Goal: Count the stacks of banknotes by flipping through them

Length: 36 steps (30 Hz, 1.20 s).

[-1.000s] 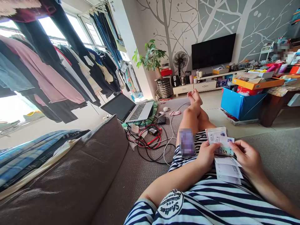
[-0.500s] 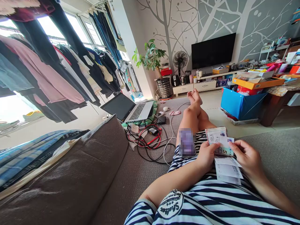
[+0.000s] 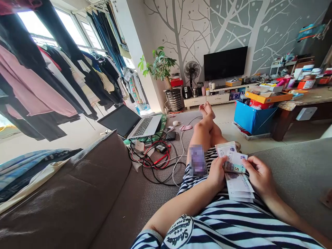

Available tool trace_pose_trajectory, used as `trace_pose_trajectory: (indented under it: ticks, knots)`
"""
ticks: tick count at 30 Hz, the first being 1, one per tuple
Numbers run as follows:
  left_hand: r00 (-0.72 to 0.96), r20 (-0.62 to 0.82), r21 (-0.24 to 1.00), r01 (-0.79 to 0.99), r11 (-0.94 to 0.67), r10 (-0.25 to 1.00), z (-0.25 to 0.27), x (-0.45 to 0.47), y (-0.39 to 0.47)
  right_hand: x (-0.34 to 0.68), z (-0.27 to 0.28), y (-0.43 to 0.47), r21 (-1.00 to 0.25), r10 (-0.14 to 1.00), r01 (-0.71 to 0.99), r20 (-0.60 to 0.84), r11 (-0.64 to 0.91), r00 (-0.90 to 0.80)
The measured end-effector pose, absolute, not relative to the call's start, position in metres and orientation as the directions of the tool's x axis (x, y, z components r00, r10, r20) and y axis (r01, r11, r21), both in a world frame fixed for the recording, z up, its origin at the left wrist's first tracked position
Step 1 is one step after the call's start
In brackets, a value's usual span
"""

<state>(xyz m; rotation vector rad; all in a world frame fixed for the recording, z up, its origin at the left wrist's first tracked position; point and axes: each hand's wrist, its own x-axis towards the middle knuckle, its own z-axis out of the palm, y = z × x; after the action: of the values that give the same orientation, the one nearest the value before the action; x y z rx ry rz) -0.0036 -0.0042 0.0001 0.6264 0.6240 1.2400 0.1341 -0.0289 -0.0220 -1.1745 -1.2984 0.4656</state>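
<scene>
My left hand point(image 3: 218, 171) is closed around a stack of banknotes point(image 3: 225, 148), its thumb pressed on top. Between the thumb and fingers of my right hand point(image 3: 260, 175) is the right end of a pale banknote point(image 3: 238, 158) that lies over the stack. Just below my hands, several loose banknotes point(image 3: 239, 188) overlap on my lap, on the striped clothing point(image 3: 233, 221). A phone point(image 3: 198, 160) with a blurred-out screen rests on my thigh, left of my left hand.
I sit on a grey sofa point(image 3: 147, 204) with legs stretched out. To the left are tangled cables point(image 3: 155, 166) and an open laptop point(image 3: 142, 126). Hanging clothes point(image 3: 52, 83) fill the far left. A blue storage box point(image 3: 255, 119) stands beside a cluttered table point(image 3: 298, 103) at right.
The view has swung to the right, so everything sits further left. The lap pile now shows a printed banknote on top. Both hands still grip banknotes.
</scene>
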Motion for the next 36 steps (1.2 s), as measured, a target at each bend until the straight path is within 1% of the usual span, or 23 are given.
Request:
trace_pose_trajectory:
  ticks: [8, 11, 14, 23, 27, 30, 32, 34, 36]
  knots:
    - [0.204, -0.090, 0.742, -0.639, 0.202, 0.975, 0.003, -0.005, -0.003, 0.131, -0.018, -0.033, -0.833, 0.815, 0.276, 0.539, 0.479, 0.214]
    - [0.181, -0.076, 0.772, -0.612, 0.173, 0.981, 0.006, -0.006, -0.005, 0.131, -0.021, -0.033, -0.834, 0.821, 0.257, 0.539, 0.488, 0.187]
    - [0.196, -0.046, 0.794, -0.588, 0.155, 0.980, 0.009, -0.006, -0.008, 0.130, -0.024, -0.032, -0.833, 0.824, 0.236, 0.542, 0.500, 0.165]
    - [0.199, -0.051, 0.804, -0.574, 0.159, 0.979, 0.018, -0.008, -0.011, 0.130, -0.022, -0.036, -0.830, 0.829, 0.217, 0.545, 0.513, 0.123]
    - [0.219, -0.059, 0.799, -0.575, 0.177, 0.974, 0.015, -0.009, -0.011, 0.129, -0.018, -0.038, -0.822, 0.816, 0.164, 0.566, 0.546, 0.118]
    - [0.235, -0.051, 0.791, -0.584, 0.183, 0.971, 0.013, -0.008, -0.011, 0.128, -0.013, -0.040, -0.803, 0.802, 0.111, 0.593, 0.585, 0.070]
    - [0.236, -0.048, 0.785, -0.592, 0.183, 0.971, 0.012, -0.008, -0.011, 0.129, -0.008, -0.041, -0.801, 0.807, 0.181, 0.588, 0.571, 0.056]
    - [0.240, -0.050, 0.783, -0.593, 0.188, 0.969, 0.012, -0.008, -0.010, 0.131, -0.002, -0.042, -0.778, 0.809, 0.360, 0.581, 0.516, 0.096]
    - [0.258, -0.062, 0.785, -0.584, 0.207, 0.964, 0.011, -0.008, -0.009, 0.134, 0.002, -0.043, -0.694, 0.775, 0.564, 0.616, 0.448, 0.143]
